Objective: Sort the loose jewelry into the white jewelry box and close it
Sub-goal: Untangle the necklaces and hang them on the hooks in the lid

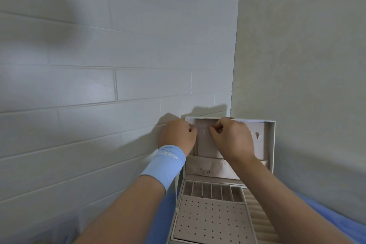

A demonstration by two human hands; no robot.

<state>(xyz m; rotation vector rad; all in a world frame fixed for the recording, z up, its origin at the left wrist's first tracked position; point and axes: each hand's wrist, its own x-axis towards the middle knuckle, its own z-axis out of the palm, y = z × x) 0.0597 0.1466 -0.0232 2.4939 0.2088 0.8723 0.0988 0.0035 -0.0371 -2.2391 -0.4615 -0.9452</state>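
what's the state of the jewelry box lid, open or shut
Open. The lid stands upright, its lining and pocket facing the camera, and the divided slots and dotted earring panel below are uncovered.

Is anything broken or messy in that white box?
Nothing stands out. The white jewelry box with beige lining sits open and tidy; the left hand and right hand are at its raised lid.

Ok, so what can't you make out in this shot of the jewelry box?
Head view:
What, if anything, the left hand and right hand pinch at the lid: curled fingers cover it, and it is blurred.
The white jewelry box: its front is cut off by the bottom edge.
The ring rolls: right part behind the right forearm.
The lid panel: upper part behind both hands.
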